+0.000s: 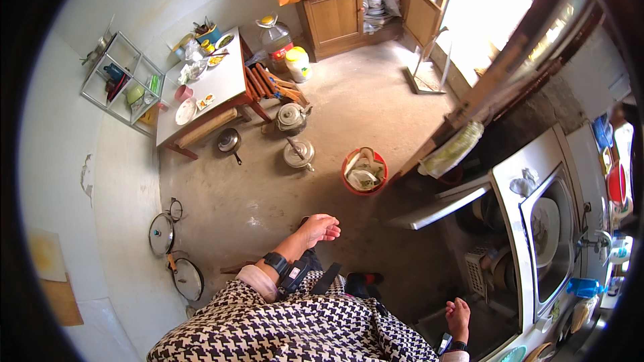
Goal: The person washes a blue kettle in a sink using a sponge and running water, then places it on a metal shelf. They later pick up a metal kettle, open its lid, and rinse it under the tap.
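Observation:
Bent across my front, my left hand [320, 230] hangs above the bare floor with its fingers loosely extended and nothing in it. My right hand [458, 320] is low at the right, its fingers curled in with no object showing. It is nearest to the open cupboard under the sink, where a white slotted basket [477, 273] stands beside pots in shadow. The cupboard door [448, 208] is swung out. Above it, the steel sink [567, 255] holds a pale oval basin [545, 231].
A red bucket [382, 188] with scraps stands ahead. Metal kettles [291, 118] and a small pan [229, 141] sit by the table [228, 80]. Pan lids [188, 279] lean on the left wall. A wooden cabinet [332, 20] and a dustpan [426, 82] are farther back.

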Motion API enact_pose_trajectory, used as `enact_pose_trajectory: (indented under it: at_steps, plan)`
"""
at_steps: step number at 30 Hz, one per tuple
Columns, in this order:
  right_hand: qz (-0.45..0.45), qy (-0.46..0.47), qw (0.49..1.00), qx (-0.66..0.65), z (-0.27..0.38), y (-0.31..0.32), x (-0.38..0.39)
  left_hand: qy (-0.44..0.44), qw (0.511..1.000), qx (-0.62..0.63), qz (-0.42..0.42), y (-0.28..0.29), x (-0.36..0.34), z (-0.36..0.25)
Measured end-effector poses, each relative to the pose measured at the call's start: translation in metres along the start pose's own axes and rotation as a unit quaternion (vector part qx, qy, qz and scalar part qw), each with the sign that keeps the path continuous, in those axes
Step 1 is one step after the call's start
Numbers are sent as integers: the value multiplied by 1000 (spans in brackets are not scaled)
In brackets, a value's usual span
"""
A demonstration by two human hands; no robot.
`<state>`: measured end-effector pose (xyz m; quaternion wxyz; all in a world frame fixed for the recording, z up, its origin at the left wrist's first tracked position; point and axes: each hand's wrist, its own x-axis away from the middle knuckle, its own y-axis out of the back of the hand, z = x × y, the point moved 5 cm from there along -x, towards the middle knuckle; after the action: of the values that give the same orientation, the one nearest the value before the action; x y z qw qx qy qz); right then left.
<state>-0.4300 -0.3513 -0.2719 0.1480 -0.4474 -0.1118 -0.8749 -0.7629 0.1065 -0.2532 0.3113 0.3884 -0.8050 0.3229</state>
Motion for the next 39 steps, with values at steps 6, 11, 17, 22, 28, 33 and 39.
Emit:
enact_pose_trajectory:
  at_steps: [6, 11, 17, 22, 28, 33, 39]
  plan:
    - [15, -47, 998, 30, -36, -112, 22, 6, 999, 44, -30, 126, -20, -38]
    - [25, -70, 990, 120, -63, -245, 27, -15, 994, 67, -82, 239, -18, -89]
    - [130, -32, 971, 200, -34, -392, 38, -24, 988, 49, -142, 326, -11, -148]
    - [153, -21, 968, 198, -7, -457, 33, -36, 988, -21, -146, 342, -27, -176]
    - [162, -4, 957, 242, 11, -524, -4, -44, 971, -179, -154, 357, -69, -203]
    - [171, -16, 951, 256, 8, -574, -19, -139, 893, -391, -177, 380, -121, -227]
    - [105, -29, 972, 207, -41, -611, -26, -100, 849, -513, -80, 418, -208, -249]
